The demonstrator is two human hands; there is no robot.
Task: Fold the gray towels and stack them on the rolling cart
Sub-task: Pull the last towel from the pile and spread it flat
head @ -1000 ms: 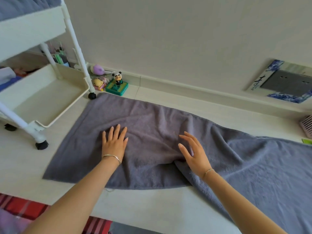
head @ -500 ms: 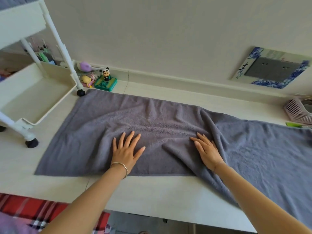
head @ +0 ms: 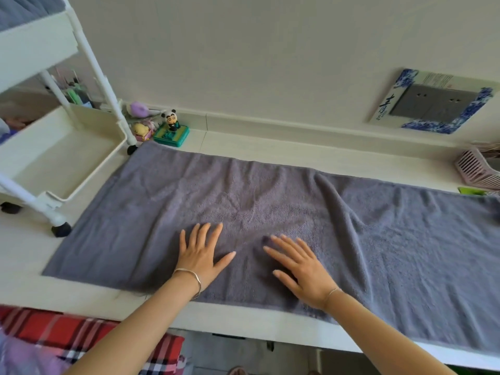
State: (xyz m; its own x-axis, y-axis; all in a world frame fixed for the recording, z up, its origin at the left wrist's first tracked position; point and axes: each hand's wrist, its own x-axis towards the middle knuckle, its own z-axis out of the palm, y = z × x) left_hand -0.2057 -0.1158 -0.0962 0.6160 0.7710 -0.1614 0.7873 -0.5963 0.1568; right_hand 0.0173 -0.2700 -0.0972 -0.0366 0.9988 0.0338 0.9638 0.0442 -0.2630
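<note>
A long gray towel (head: 270,201) lies spread flat along the white table, running off the right side of the view, with a few creases right of its middle. My left hand (head: 200,253) rests palm down on it near the front edge, fingers straight and spread. My right hand (head: 300,263) lies flat just to its right, fingers straight. The white rolling cart (head: 54,155) stands on the table at the left, its lower tray bare. Gray cloth (head: 24,9) shows in its upper tray at the top left corner.
Small toys, a panda figure (head: 171,121) on a green base among them, sit by the wall next to the cart's rear wheel. A pink slatted basket (head: 476,169) is at the far right. A wall socket plate (head: 433,104) hangs above. Red plaid fabric (head: 67,331) lies below the table's front edge.
My right hand has slid left across the towel, flattening the raised fold it was on. My left hand has stayed on the towel near the front edge.
</note>
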